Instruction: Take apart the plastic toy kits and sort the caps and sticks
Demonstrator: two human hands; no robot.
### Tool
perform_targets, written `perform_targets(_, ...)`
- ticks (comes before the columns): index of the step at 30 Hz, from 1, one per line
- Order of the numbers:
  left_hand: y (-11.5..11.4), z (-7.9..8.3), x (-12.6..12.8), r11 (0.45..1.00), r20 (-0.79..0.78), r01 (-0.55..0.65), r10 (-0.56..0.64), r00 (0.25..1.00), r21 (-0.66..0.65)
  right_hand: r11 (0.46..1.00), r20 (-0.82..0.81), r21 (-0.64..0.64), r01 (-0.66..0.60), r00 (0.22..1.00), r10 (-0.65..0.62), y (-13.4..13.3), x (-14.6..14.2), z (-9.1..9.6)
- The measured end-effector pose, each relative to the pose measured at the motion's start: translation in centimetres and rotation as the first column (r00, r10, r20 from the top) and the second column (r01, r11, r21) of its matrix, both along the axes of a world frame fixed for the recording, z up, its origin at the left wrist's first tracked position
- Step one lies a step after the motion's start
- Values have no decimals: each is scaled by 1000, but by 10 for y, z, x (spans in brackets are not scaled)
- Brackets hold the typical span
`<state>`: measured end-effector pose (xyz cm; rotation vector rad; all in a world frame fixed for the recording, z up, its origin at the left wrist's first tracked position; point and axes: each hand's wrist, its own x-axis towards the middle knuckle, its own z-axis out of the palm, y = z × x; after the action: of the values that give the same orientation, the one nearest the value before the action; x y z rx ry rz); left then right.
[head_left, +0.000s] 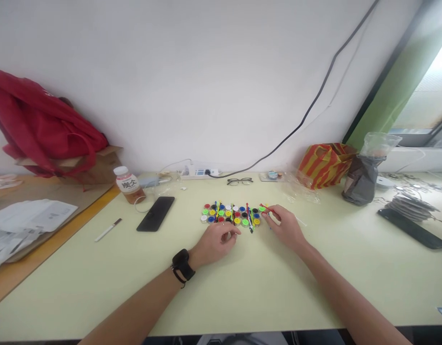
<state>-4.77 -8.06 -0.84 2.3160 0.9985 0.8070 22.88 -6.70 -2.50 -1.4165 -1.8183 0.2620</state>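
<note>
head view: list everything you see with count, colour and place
caps: many, mixed colours, rows at centre
sticks: several, mixed colours, across the caps
phone: one, black, left of caps
bottle: one, brown drink, back left
glasses: one, black, behind the caps
striped bag: one, orange and yellow, back right
table: one, pale yellow-green, under everything
left hand: one, curled, at caps' front edge
right hand: one, pinching red stick, right of caps

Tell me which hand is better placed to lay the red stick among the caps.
Right, probably. The right hand pinches the red stick at the right edge of the caps; the left hand lies curled at their near edge, apart from it.
</note>
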Motion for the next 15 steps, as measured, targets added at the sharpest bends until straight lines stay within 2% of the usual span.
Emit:
perform_targets(3, -2, 1, -1, 1000, 16, -17, 17, 1000, 4, 983, -25, -54, -177, 984, 176, -17, -16, 7)
perform_targets(6, -5, 4, -2, 1000, 4, -16, 16, 1000, -6, 910, -17, -152, -387, 921, 389, -32, -35, 10)
perform_targets(8, -7, 5, -2, 1000, -12, 5, -6, 1000, -29, 875, 0, -196, -443, 892, 452, -37, -42, 9)
perform_targets(11, -8, 6, -3, 997, -22, 38, -39, 999, -65, 896, -23, -185, -404, 913, 407, -32, -40, 4)
perform_targets(15, -7, 8, -1, 995, -29, 88, -90, 996, -54, 971, 1, -112, -211, 977, 213, -16, -20, -6)
